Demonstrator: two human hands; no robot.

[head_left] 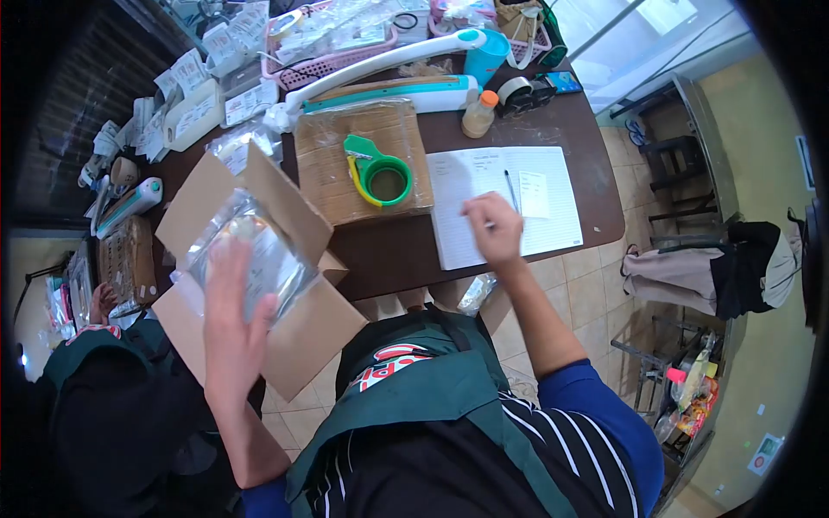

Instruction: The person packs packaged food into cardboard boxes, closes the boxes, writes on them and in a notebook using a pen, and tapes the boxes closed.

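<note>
My left hand [235,315] lies with its fingers stretched out over a silvery plastic packet [275,263], which sits in an open cardboard box [319,337] with its flaps spread. My right hand [495,226] is closed above an open notebook [462,198]; whatever its curled fingers may hold is hidden. A dark pen [511,188] and a small written slip [534,194] lie on the notebook's right page. Between the two hands, a green and yellow tape dispenser [356,168] rests on a closed cardboard box [319,155].
Behind stand a white and turquoise bag sealer [406,97], a blue cup [486,59], an orange-capped bottle [477,119] and a pink basket [380,47] of packets. A co-worker [112,406] is close at left. A stool [673,164] stands at right.
</note>
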